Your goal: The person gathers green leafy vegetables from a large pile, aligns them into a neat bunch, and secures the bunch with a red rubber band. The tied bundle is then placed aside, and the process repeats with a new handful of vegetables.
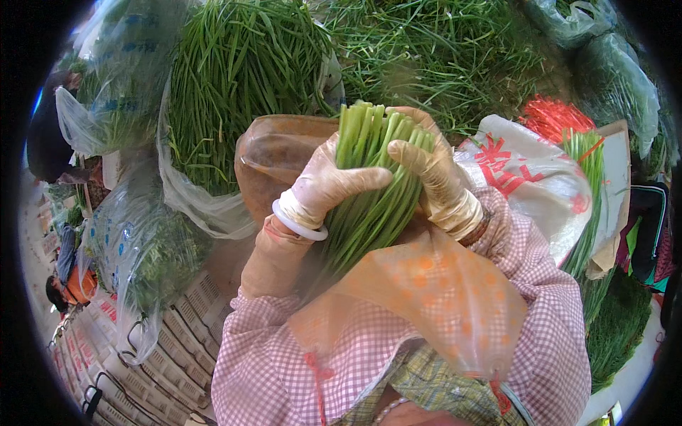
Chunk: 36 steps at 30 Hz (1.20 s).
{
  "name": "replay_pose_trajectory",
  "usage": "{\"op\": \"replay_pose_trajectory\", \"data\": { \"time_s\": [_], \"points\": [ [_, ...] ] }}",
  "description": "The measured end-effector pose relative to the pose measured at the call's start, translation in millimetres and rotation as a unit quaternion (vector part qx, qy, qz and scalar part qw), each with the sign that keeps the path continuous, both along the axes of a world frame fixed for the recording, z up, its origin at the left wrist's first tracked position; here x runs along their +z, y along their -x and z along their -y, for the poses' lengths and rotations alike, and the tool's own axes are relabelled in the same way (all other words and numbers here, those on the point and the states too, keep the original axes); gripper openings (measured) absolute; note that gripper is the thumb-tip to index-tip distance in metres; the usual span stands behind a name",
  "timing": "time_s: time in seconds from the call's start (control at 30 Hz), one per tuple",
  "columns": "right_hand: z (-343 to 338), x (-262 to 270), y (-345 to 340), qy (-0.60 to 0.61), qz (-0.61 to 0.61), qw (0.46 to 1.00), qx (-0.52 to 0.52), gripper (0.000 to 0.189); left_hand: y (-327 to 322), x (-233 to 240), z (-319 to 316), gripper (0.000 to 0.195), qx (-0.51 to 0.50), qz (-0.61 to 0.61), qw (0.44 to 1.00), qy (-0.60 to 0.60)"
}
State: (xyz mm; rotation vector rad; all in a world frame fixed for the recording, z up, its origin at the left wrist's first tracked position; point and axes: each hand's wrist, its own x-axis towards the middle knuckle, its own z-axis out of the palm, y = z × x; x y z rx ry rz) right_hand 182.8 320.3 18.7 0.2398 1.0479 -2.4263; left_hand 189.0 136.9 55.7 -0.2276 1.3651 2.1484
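Between my two gloved hands stands a bundle of green garlic chives (367,213), cut ends up and stems slanting down to my lap. My left hand (341,178) wraps its left side, thumb laid across the front, with a white bangle at that wrist. On the other side my right hand (434,170) grips the bundle near the top, thumb across the stems. Both gloves are thin and pale. An orange-spotted translucent plastic apron (426,287) covers my chest, and the lower part of the bundle is partly hidden behind it.
A large heap of long chives (240,80) lies in a plastic bag ahead left. Loose green leaves (437,58) cover the ground beyond. At right are a white woven sack (527,175), red ties (557,117) and a tied chive bundle (583,197). Filled plastic bags (144,239) stand left.
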Motion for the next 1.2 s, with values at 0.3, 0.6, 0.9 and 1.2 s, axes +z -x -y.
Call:
{"op": "replay_pose_trajectory", "data": {
  "time_s": [0.3, 0.6, 0.9, 1.2],
  "points": [
    [-11.9, -8.8, 0.0, 0.103, 0.067, 0.992, -0.039, 0.058, -3.3, -8.4, 5.4, 0.051, 0.067, 0.015, 0.996, -0.048],
    [9.8, 0.8, 22.1, 0.067, 0.061, 0.996, 0.014, 0.053, -1.4, 0.1, 7.1, 0.048, 0.084, 0.031, 0.996, -0.015],
    [-23.4, 31.8, 65.7, -0.052, -0.086, 0.995, -0.025, 0.048, -7.3, 27.0, 86.4, 0.032, 0.296, -0.108, 0.949, -0.032],
    [-97.9, 74.3, 167.7, -0.257, -0.206, 0.931, -0.158, 0.043, 57.0, -33.8, 359.5, 0.043, 0.366, -0.015, 0.919, 0.146]
  ]
}}
